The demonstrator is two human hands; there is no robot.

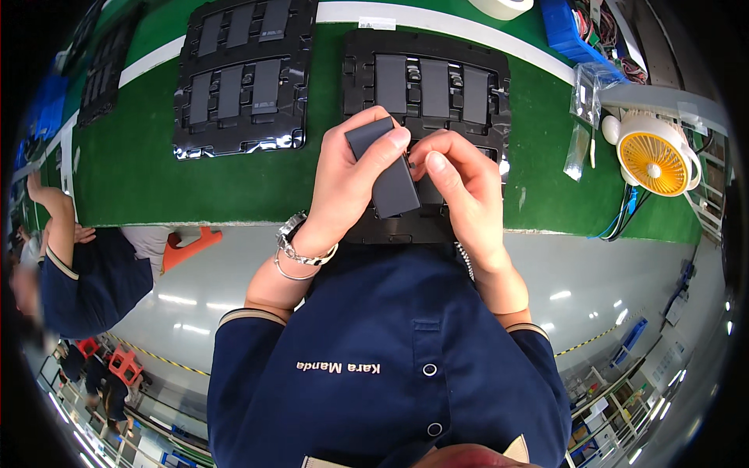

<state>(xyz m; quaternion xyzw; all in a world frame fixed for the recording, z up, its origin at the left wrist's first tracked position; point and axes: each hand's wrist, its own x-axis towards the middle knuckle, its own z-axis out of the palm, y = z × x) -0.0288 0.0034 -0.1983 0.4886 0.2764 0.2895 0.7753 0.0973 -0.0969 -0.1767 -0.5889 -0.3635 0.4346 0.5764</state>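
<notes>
Both hands [406, 179] hold dark flat cell [388, 171], long axis near-vertical.

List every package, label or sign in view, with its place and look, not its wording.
Clear plastic bags: right of the nearer black tray, beside the small fan; transparent, crinkled.
White label: on the white stripe above that tray; small rectangle.
Embroidered chest lettering: navy shirt; pale thread.

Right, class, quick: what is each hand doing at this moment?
Left hand: closed on a dark flat rectangular piece.
Right hand: fingers touch the same piece's edge; firm grip cannot be told.
</notes>
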